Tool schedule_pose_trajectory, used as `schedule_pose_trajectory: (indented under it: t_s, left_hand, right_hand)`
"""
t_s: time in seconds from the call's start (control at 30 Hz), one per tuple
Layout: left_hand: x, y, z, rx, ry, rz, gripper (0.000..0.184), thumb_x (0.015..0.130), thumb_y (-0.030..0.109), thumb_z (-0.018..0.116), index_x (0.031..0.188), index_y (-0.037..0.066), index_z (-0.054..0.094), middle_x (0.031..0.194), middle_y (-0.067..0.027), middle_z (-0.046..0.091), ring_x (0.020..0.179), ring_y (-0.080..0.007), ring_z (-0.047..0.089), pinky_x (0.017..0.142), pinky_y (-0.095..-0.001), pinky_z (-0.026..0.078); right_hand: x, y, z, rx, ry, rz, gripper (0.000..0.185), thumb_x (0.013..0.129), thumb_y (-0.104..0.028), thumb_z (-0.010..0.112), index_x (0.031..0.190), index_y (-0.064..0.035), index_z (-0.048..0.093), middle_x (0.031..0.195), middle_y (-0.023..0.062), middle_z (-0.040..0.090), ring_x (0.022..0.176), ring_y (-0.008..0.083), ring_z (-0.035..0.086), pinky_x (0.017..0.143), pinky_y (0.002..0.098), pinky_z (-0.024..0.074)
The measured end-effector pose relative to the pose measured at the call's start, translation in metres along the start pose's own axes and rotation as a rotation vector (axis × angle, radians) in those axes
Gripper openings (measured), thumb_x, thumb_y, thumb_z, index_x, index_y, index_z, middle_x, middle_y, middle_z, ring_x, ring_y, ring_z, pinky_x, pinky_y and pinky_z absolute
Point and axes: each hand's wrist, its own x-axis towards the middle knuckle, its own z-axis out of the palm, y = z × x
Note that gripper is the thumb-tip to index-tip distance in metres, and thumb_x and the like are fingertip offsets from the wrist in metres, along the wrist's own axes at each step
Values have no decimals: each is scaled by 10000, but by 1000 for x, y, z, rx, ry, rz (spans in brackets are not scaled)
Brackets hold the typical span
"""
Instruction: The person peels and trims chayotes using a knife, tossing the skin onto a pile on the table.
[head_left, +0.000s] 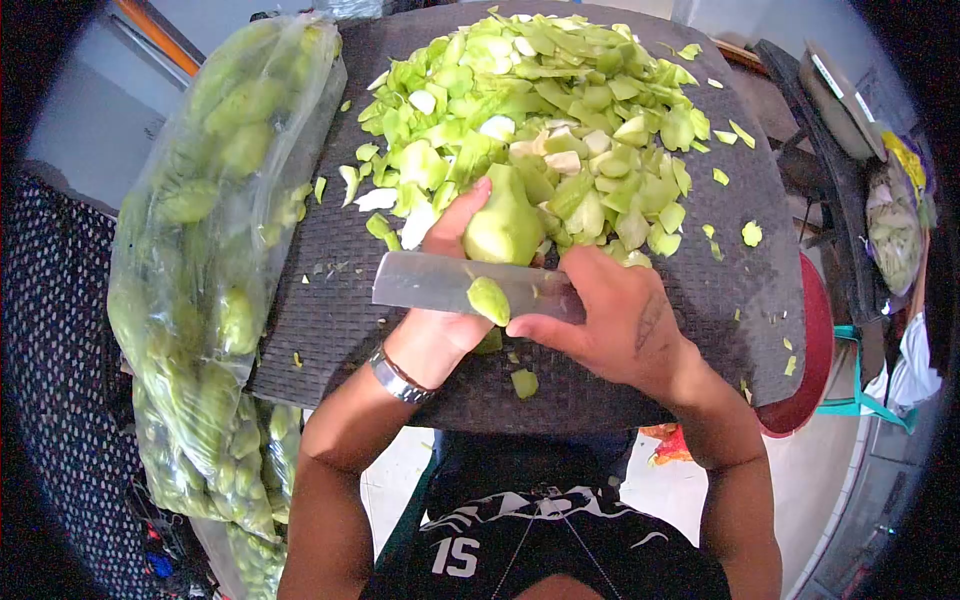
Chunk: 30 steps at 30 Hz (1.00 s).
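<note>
A pale green, pear-shaped chayote (503, 222) is in my left hand (446, 318), which is wrapped round its left side and underside, partly hidden by a blade. My right hand (612, 318) grips a wide-bladed knife (425, 282) at its right end; the handle is hidden by the fingers. The blade lies level across the near side of the chayote. On the flat of the blade rests a green slice (489, 300). Just beyond my hands spreads a large heap of green and whitish slices (560, 110).
The dark woven table (700, 330) carries scattered slices. Along its left side lies a long clear plastic bag (215, 200) full of chayotes, with more bagged ones below. A red round stool or tub (815, 350) stands at the right edge, near a teal-edged bag (850, 375).
</note>
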Motion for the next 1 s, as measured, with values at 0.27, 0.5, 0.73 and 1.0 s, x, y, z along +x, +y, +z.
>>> schedule_pose_trajectory:
  t_s: [0.27, 0.5, 0.73, 1.0]
  left_hand:
    - [-3, -5, 11, -41, 33, 5, 450, 979, 451, 612, 1259, 100, 634, 1070, -115, 725, 943, -259, 704, 856, -422, 569]
    - [-1, -7, 2, -80, 8, -37, 437, 984, 441, 603, 1249, 95, 634, 1071, -120, 720, 950, -274, 699, 870, -438, 565]
    - [3, -7, -7, -46, -5, -72, 438, 991, 437, 587, 1253, 90, 638, 1110, -135, 719, 981, -298, 696, 919, -462, 556]
    - [1, -9, -6, -105, -49, -77, 437, 1007, 424, 563, 1304, 110, 625, 1203, -128, 707, 1086, -296, 682, 1013, -483, 525]
  right_hand:
    - [-1, 5, 7, -46, -4, -37, 667, 853, -678, 676, 1003, -36, 584, 845, 171, 647, 722, 397, 685, 622, 499, 550]
    - [-2, 4, 11, -95, 40, -69, 651, 831, -654, 712, 978, -35, 576, 816, 150, 630, 686, 376, 676, 594, 475, 544]
    - [0, 2, 9, -96, 130, -110, 595, 784, -577, 805, 874, -47, 550, 752, 121, 591, 614, 341, 648, 532, 423, 516]
    - [0, 4, 12, -94, 147, -136, 599, 769, -567, 817, 876, -40, 554, 760, 112, 577, 618, 330, 646, 536, 410, 523]
